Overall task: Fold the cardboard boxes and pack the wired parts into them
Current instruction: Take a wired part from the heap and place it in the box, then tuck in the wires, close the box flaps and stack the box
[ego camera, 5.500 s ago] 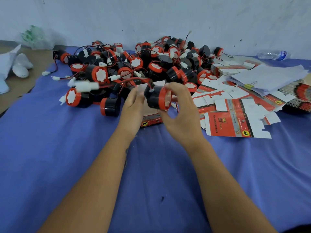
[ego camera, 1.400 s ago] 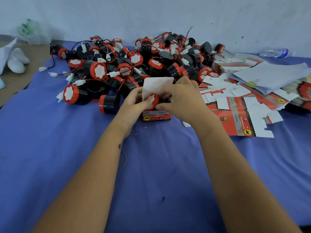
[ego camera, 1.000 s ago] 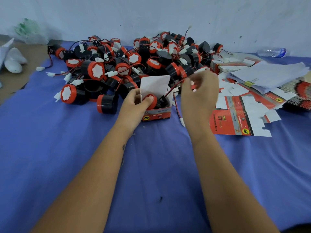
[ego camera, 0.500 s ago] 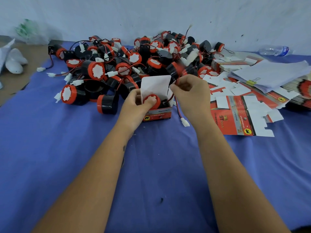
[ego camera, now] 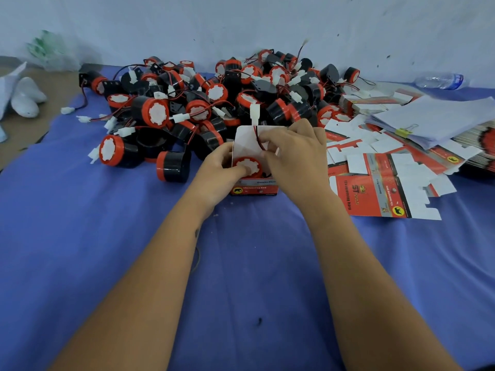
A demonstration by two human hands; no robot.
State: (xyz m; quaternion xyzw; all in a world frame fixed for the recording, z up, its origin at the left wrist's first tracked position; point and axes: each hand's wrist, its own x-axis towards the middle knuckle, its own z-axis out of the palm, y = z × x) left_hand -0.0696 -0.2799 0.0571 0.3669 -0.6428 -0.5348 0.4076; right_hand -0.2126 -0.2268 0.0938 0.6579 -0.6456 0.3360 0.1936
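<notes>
Packing step under way: the small red-and-white cardboard box (ego camera: 254,187) stands open mid-cloth, and a black cylindrical part with an orange cap (ego camera: 247,167) sits inside it. The left hand (ego camera: 218,174) grips the box's left wall, thumb on the cap. The right hand (ego camera: 292,153) pinches the red-and-black wire (ego camera: 258,137), its white plug (ego camera: 254,113) sticking up at twelve o'clock. Next, likely, the wire must be coiled in before the white lid flap (ego camera: 247,139) closes. The heap of loose parts (ego camera: 214,103) crowds in just behind; flat printed box blanks (ego camera: 375,194) lie at three o'clock.
</notes>
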